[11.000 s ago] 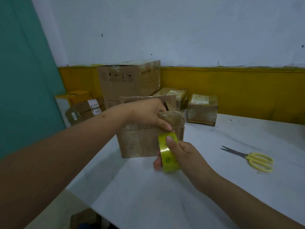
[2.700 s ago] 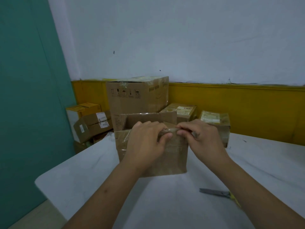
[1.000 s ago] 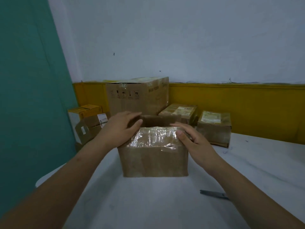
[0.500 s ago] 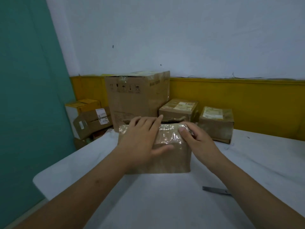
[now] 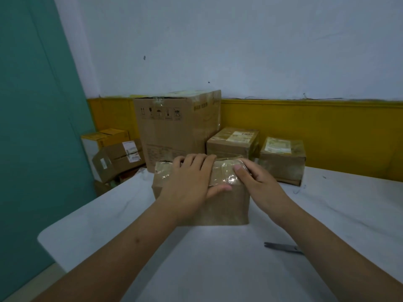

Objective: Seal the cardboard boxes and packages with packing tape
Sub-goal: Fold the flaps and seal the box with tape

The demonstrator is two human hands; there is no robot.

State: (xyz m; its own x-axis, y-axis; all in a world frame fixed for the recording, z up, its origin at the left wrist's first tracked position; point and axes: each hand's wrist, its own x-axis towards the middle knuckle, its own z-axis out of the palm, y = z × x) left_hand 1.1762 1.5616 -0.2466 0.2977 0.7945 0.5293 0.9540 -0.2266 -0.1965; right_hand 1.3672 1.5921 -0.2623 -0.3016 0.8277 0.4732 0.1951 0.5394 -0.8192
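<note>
My left hand [image 5: 189,183] lies flat on the box [image 5: 220,207], fingers straight and spread across its top, thumb along the near top edge. My right hand [image 5: 258,186] presses the right end of the top with fingers loosely stretched, holding nothing. Shiny tape [image 5: 224,173] shows between the two hands. The box stands on the counter [image 5: 218,271], straight ahead of me. Scissors [image 5: 281,247] lie nearer on the right, partly hidden by my right arm. Beyond stands a big box [image 5: 174,131].
</note>
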